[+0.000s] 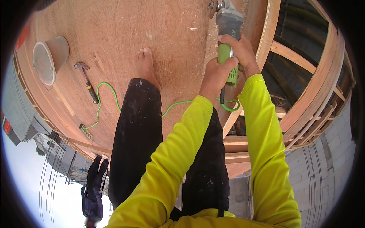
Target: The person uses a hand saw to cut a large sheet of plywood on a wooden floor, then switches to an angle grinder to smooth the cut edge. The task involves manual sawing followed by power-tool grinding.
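Head view, looking down: both hands are closed around a green-and-grey angle grinder [228, 41], the left hand [215, 76] wrapped about the rear of its body and the right hand [239, 53] clasping it just ahead, with the disc end pointing away over the edge of a plywood deck [114, 34]. The grinder's green cord [106, 95] loops from beneath the hands across the deck, passing behind a bare foot [145, 64] and beside a hammer [86, 81]. A grey bucket [49, 59] lies tipped on the deck near the hammer, and open timber framing [304, 76] shows to the right of the grinder.
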Motion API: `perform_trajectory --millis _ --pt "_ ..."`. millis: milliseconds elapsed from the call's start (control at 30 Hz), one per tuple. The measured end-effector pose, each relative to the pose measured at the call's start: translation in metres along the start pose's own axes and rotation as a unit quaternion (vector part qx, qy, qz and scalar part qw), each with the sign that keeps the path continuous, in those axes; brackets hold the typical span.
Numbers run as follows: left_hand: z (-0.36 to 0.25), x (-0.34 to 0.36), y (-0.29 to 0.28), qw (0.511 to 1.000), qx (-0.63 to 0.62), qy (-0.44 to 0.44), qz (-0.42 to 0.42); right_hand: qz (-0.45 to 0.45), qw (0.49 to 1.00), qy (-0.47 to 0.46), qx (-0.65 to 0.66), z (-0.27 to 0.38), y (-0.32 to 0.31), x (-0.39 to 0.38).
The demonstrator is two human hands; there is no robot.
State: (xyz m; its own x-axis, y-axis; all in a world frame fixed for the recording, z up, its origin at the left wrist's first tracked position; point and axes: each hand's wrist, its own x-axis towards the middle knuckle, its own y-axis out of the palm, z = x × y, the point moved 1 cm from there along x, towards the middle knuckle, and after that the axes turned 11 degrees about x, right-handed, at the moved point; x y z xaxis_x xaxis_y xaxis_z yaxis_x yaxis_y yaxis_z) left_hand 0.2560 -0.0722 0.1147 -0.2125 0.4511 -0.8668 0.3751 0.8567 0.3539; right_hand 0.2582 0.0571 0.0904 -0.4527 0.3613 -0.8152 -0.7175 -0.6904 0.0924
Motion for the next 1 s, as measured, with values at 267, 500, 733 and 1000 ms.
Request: perform_trajectory --millis 267,500,733,1000 --pt "0.013 -0.014 -0.003 0.999 0.022 -0.019 -0.032 0.001 0.997 0.025 -0.069 -0.023 -0.009 -0.004" --pt "0.018 -0.022 -0.011 0.998 0.057 -0.033 -0.022 -0.021 0.999 0.023 -0.026 -0.035 -0.006 -0.015" --pt "0.009 -0.008 -0.006 0.999 0.028 -0.016 -0.023 0.008 1.0 0.019 0.008 -0.016 -0.003 -0.005" --pt "0.015 -0.017 -0.007 0.999 0.011 -0.037 -0.025 0.017 0.999 0.035 -0.015 -0.02 -0.004 -0.012"
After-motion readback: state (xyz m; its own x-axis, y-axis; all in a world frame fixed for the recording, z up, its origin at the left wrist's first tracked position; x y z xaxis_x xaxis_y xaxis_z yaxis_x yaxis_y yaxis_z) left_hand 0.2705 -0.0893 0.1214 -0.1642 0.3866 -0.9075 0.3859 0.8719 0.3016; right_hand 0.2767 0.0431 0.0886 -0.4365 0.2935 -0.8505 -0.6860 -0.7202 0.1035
